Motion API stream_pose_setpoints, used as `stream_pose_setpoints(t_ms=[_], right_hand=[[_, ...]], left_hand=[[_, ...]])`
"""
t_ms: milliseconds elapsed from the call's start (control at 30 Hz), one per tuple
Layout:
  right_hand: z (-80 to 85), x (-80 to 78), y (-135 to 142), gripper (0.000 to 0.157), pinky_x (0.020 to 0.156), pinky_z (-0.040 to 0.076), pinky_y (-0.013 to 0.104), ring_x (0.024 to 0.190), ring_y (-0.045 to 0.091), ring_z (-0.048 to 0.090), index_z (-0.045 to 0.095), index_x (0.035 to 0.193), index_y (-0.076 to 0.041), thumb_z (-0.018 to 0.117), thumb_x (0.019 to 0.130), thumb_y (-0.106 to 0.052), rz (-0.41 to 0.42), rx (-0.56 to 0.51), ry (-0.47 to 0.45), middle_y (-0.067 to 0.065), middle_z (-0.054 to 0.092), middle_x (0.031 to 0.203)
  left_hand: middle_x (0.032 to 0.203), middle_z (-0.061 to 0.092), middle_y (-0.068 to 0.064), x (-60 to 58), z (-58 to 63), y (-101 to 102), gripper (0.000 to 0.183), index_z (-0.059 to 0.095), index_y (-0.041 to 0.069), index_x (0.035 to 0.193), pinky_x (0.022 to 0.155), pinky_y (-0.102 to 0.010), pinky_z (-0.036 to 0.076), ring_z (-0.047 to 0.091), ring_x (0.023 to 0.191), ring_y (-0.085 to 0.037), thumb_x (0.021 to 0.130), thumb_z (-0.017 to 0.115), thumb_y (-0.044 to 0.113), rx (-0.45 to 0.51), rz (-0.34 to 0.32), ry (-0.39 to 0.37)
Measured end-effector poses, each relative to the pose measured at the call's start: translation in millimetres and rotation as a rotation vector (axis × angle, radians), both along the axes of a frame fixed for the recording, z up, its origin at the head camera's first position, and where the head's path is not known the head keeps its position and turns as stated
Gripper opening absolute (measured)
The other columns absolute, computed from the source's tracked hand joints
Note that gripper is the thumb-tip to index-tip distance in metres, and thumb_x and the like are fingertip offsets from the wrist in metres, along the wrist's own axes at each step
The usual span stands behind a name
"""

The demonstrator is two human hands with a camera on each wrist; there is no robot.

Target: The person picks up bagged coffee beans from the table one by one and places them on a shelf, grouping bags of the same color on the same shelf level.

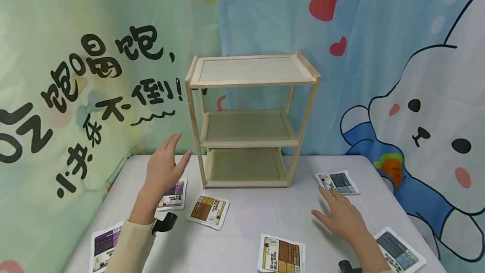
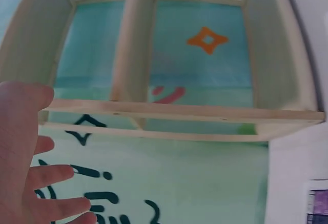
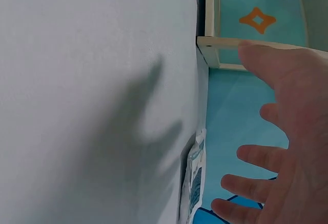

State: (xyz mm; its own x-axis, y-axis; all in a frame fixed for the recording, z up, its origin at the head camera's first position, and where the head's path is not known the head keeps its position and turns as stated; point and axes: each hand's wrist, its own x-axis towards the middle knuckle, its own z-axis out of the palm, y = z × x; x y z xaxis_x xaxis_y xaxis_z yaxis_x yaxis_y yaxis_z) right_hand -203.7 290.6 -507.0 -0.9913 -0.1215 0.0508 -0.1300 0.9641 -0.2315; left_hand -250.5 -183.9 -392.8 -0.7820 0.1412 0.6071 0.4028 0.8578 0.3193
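Observation:
A three-tier wooden shelf rack (image 1: 248, 121) stands at the back of the white table (image 1: 246, 218); it also fills the left wrist view (image 2: 179, 114). My left hand (image 1: 164, 169) hovers open, fingers spread, just left of the rack's lower front post and above a purple packet (image 1: 172, 196). My right hand (image 1: 342, 216) is open too, fingers straight, low over the table to the right of the rack, its fingertips reaching a blue-grey packet (image 1: 337, 183). In the right wrist view that packet (image 3: 193, 180) shows edge-on beyond the spread fingers (image 3: 266, 157). Neither hand holds anything.
Flat packets lie scattered on the table: two brown ones (image 1: 209, 210) (image 1: 281, 255), a purple one (image 1: 103, 247) at the front left, a blue one (image 1: 398, 251) at the front right. A printed cloth backdrop (image 1: 379, 54) hangs close behind the rack.

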Motion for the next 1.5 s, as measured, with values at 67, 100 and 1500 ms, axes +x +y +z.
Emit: stream_pose_setpoints(t_ms=[67,100,1500], right_hand=[[1.2,-2.3,1.0,0.080,0.085,0.039,0.069,0.118,0.059,0.041,0.041,0.145,-0.002,0.069,0.086,-0.047,0.015,0.003,0.008,0.039,0.039,0.137],[1.9,-3.5,1.7,0.080,0.085,0.039,0.069,0.117,0.059,0.042,0.041,0.145,-0.001,0.069,0.086,-0.046,0.023,0.003,0.014,0.039,0.040,0.136],[13.0,-28.8,5.8,0.075,0.085,0.042,0.065,0.117,0.054,0.046,0.040,0.144,0.001,0.069,0.088,-0.038,0.051,-0.062,-0.003,0.036,0.041,0.136]], left_hand=[[0.136,0.051,-0.021,-1.7,6.1,0.9,0.058,0.046,0.003,0.142,0.090,-0.054,0.045,0.052,0.119,-0.039,0.094,0.062,0.032,0.018,0.000,0.005],[0.136,0.051,-0.021,-2.5,9.1,1.4,0.058,0.045,0.003,0.142,0.089,-0.054,0.045,0.053,0.118,-0.039,0.095,0.062,0.032,0.028,-0.003,0.007],[0.140,0.052,-0.013,-58.5,156.5,55.6,0.055,0.046,0.004,0.144,0.098,-0.038,0.044,0.053,0.123,-0.028,0.099,0.050,0.036,0.540,-0.003,-0.118]])
